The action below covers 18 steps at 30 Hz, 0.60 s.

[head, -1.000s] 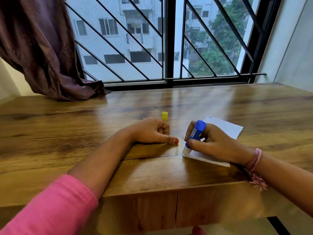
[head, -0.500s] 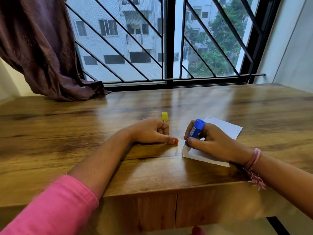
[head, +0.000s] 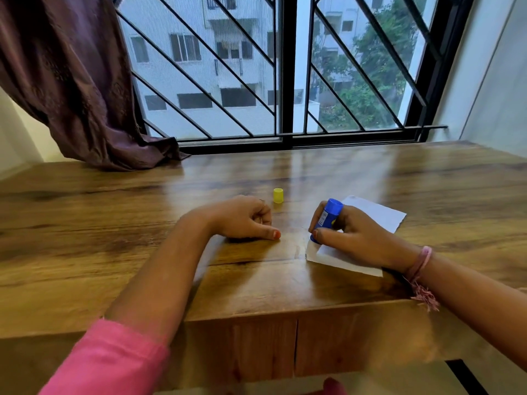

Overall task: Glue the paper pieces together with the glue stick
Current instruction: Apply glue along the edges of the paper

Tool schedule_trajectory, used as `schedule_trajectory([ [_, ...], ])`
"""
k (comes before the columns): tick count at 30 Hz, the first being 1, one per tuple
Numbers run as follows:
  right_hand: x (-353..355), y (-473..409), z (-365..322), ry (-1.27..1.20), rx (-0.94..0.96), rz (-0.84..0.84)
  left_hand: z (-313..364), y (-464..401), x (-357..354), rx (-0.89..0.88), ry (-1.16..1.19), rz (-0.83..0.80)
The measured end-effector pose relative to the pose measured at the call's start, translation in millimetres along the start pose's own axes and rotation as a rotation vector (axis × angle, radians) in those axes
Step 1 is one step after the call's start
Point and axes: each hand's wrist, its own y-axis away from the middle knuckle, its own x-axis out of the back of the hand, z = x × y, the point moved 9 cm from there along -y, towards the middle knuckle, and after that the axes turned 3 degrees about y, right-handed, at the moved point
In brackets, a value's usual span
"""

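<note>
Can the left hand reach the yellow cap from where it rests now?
Probably yes. The yellow cap stands upright on the table just beyond the left hand, with only bare wood between them, and that hand holds nothing.

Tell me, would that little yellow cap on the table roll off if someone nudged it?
Probably not at once: the yellow cap stands upright on its end on the flat wooden table, so a nudge would likely slide it. It looks small and light, so a harder push could tip it, and on its round side it might roll.
</note>
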Motion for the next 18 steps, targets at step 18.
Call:
schedule_trajectory([
  [18,0.3,-0.5,5.0,-0.052,-0.106,-0.004,102.9,88.1,-73.3,-0.1,-0.306,0.664],
])
